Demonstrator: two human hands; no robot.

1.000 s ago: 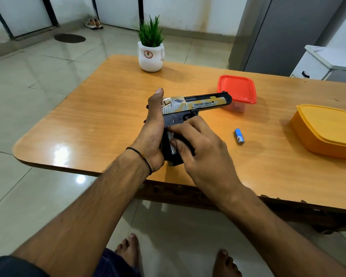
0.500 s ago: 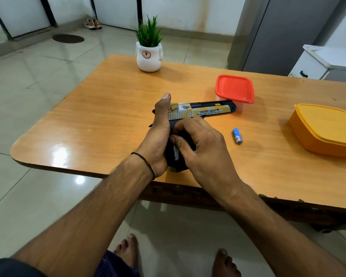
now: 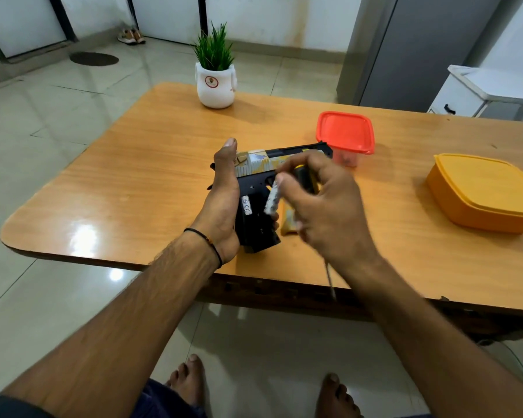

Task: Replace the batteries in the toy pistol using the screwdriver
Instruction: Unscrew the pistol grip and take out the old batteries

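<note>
My left hand (image 3: 224,206) grips the black and gold toy pistol (image 3: 257,227) by its handle, muzzle pointing right, just above the wooden table (image 3: 133,191). The handle's side is open, and a white-labelled battery (image 3: 246,205) sits inside. My right hand (image 3: 329,212), blurred, hovers right of the handle. Its fingertips pinch a grey battery (image 3: 271,200), and its fingers curl round the black and yellow screwdriver (image 3: 304,176), whose thin shaft (image 3: 329,282) sticks out below the wrist. A gold cover piece (image 3: 287,221) lies on the table under that hand.
A red-lidded clear box (image 3: 344,131) stands behind the pistol's muzzle. An orange lidded box (image 3: 480,191) sits at the right. A white pot with a green plant (image 3: 215,86) stands at the far edge. The table's front edge runs just below my wrists.
My right hand has lifted off the pistol's handle and now holds a grey battery, with the screwdriver showing in it. The open compartment is exposed. The blue battery is now hidden behind that hand.
</note>
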